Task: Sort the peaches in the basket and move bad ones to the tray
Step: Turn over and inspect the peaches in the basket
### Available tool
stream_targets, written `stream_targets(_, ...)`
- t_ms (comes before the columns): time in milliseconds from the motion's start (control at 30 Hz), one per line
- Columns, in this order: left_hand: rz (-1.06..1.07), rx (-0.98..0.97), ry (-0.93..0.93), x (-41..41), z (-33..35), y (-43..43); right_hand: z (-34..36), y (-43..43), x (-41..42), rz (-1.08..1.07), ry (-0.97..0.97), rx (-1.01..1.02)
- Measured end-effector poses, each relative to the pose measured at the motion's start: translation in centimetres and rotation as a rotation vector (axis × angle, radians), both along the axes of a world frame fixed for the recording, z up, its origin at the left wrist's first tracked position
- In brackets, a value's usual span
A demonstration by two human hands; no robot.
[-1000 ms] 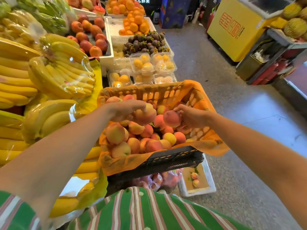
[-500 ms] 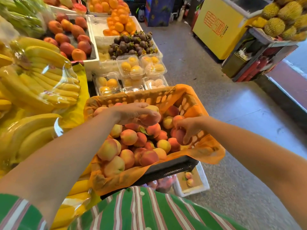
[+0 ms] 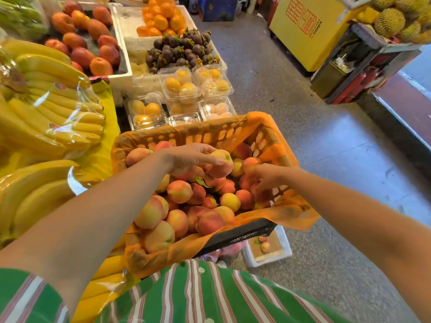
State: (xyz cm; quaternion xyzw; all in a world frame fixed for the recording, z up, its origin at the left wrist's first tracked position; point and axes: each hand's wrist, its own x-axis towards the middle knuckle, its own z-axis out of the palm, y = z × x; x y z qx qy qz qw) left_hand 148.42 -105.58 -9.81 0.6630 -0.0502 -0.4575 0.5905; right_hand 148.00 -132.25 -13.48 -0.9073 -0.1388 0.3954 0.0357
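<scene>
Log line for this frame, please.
left hand: holds peach above basket | right hand: fingers among peaches by right wall, grip unclear | tray: on floor, two peaches inside

Red "XINGX" lettering beside red logo on yellow cabinet [image 3: 289, 45].

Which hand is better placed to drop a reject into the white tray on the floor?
Right, probably. The right hand is at the right wall of the orange-lined plastic basket, nearest the white foam tray on the floor; the left hand grips a yellow-pink peach farther left.
</scene>
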Motion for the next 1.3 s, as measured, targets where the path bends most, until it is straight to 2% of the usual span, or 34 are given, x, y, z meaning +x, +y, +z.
stream_targets(100,0.042,-0.041,-0.004,0.0,-0.1,-0.6,2.8,1.1,0.3,-0.292,0.101,0.489)
stream_targets(167,0.064,-0.056,-0.014,0.1,-0.1,-1.0,4.5,1.8,0.1,-0.44,0.213,0.712)
stream_targets(233,0.052,-0.063,-0.026,0.1,-0.3,-1.5,5.4,2.7,-0.2,-0.464,0.192,0.791)
stream_targets(333,0.026,-0.058,-0.051,0.1,-0.2,-2.2,5.4,3.4,-0.3,-0.473,0.059,0.835)
stream_targets(400,0.023,0.08,-0.201,0.2,0.2,-2.6,5.4,3.2,0.0,-0.456,0.013,0.791)
stream_targets(433,0.018,0.198,-0.364,0.4,0.3,-2.4,5.4,2.8,0.2,-0.41,-0.012,0.713)
stream_targets(533,0.042,0.553,-1.053,1.9,0.3,-0.7,4.9,1.6,1.2,-0.189,-0.125,0.317)
stream_targets(567,0.043,0.665,-1.174,2.5,0.2,-0.1,4.4,1.4,1.4,-0.128,-0.152,0.199)
stream_targets(600,0.025,0.772,-1.207,3.1,0.0,0.6,4.0,1.3,1.6,-0.09,-0.161,0.113)
stream_targets(667,-0.044,0.918,-1.123,3.9,-0.4,1.9,3.1,1.4,1.8,-0.075,-0.144,0.047)
stream_targets(767,-0.109,0.981,-1.005,4.4,-1.2,3.2,2.2,2.3,2.2,-0.058,-0.131,0.044)
stream_targets(1000,-0.097,0.809,-0.939,4.8,-2.4,5.8,-1.1,4.6,2.7,0.161,-0.252,-0.117)
stream_targets(1067,-0.069,0.734,-0.946,4.6,-2.2,6.3,-1.7,4.7,2.9,0.162,-0.276,-0.124)
stream_targets(1167,0.003,0.608,-0.974,4.2,-1.6,7.2,-1.4,4.7,3.5,0.101,-0.263,-0.045)
stream_targets(1300,0.048,0.564,-0.995,3.5,-0.5,8.9,0.9,6.3,4.2,-0.067,-0.302,0.304)
